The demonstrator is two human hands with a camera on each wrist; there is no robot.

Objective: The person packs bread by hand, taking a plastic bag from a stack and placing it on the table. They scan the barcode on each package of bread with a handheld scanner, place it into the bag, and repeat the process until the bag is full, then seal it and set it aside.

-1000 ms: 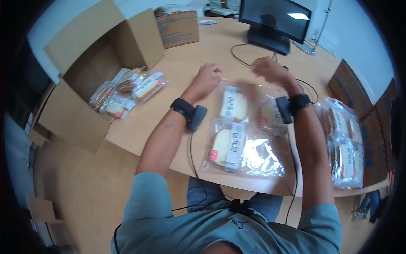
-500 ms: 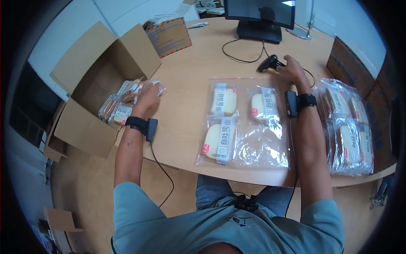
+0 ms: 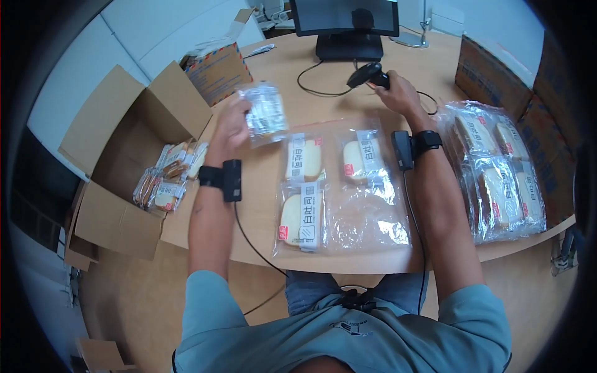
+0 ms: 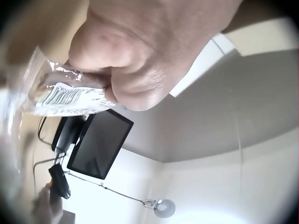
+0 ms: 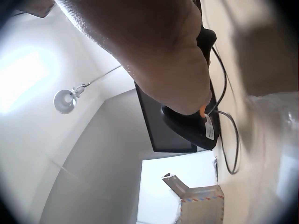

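Note:
My left hand (image 3: 232, 124) pinches the edge of a clear packet (image 3: 265, 113), raised above the table left of the clear bag; in the left wrist view the packet's barcode label (image 4: 70, 97) faces the camera. My right hand (image 3: 400, 94) grips the handle of a black scanner (image 3: 365, 75), whose head points left; the right wrist view shows the scanner (image 5: 189, 128) beneath the hand. On the table between my arms lies a clear bag with compartments (image 3: 367, 224). Two bread packets (image 3: 305, 158) fill its left side, and another (image 3: 360, 159) sits at its upper right.
At the left an open cardboard box (image 3: 118, 217) lies on its side with several bread packets (image 3: 163, 183). Filled bags (image 3: 497, 174) lie at the right beside brown cartons (image 3: 494, 68). A monitor (image 3: 346, 18) stands at the back, near a smaller box (image 3: 219, 74). Cables cross the table.
My left hand went to the packets at the box and came back right with one lifted. My right hand reached the scanner, took hold of it and raised it. The head view has shifted.

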